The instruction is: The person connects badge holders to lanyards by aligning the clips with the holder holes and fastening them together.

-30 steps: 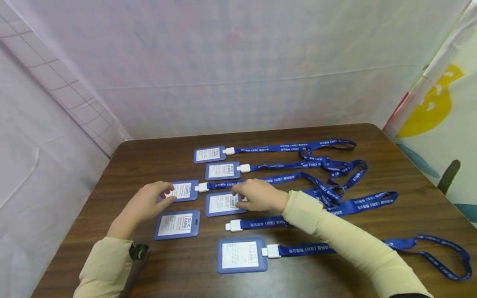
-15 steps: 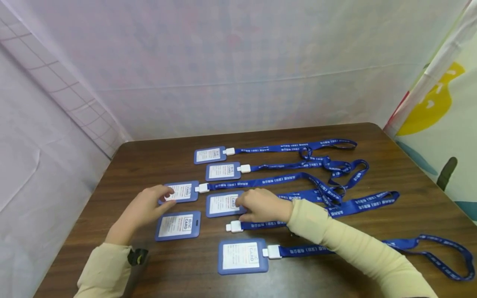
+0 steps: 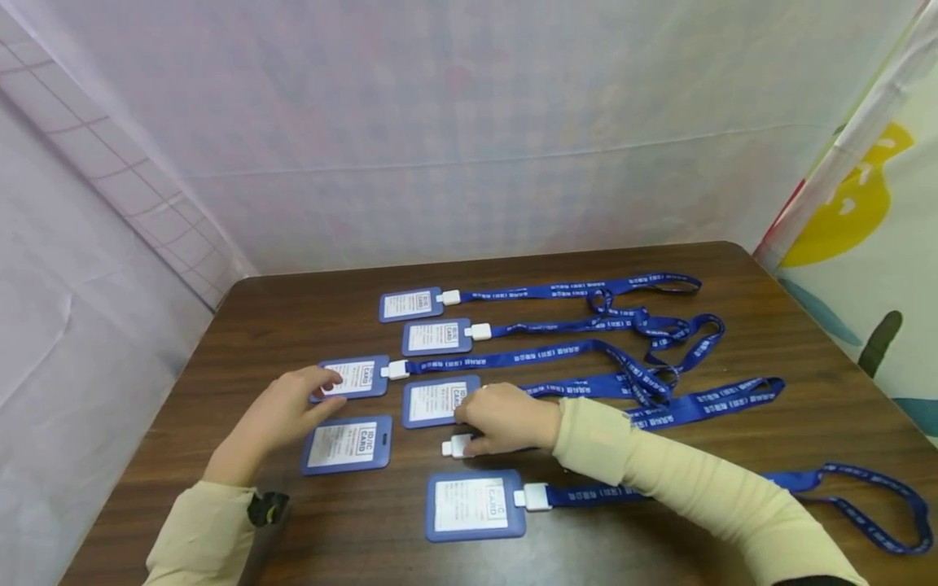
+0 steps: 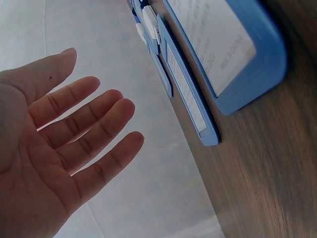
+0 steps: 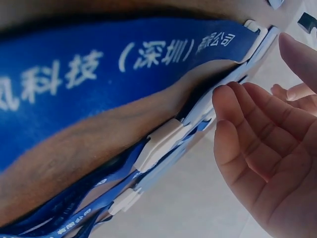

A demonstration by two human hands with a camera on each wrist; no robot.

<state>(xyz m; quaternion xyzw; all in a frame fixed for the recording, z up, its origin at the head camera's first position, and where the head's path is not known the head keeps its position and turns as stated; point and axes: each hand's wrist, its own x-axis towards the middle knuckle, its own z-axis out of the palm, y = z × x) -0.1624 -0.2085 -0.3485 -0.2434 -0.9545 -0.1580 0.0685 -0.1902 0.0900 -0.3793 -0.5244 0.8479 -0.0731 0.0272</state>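
My left hand (image 3: pixel 282 415) hovers with loosely bent, parted fingers over the left end of a blue card holder (image 3: pixel 355 378) clipped to a lanyard. In the left wrist view the palm of that hand (image 4: pixel 64 144) holds nothing. Just below lies a loose card holder (image 3: pixel 346 445) without a strap. My right hand (image 3: pixel 509 417) is over a lanyard's white clip (image 3: pixel 458 446), which has no card on it. Its thumb stands apart from the fingers in the right wrist view. Beside it lies another card holder (image 3: pixel 432 401); the hand hides its right end.
Two card holders (image 3: pixel 410 304) (image 3: pixel 437 336) with lanyards lie toward the back of the brown wooden table (image 3: pixel 278 313). Another clipped card holder (image 3: pixel 476 506) lies in front. Blue straps (image 3: pixel 659 346) tangle on the right. A fabric wall (image 3: pixel 469 138) stands behind.
My right hand has moved from the middle card holder toward me, to the bare white clip. The left hand has stayed nearly still. The cards and lanyards lie as before.
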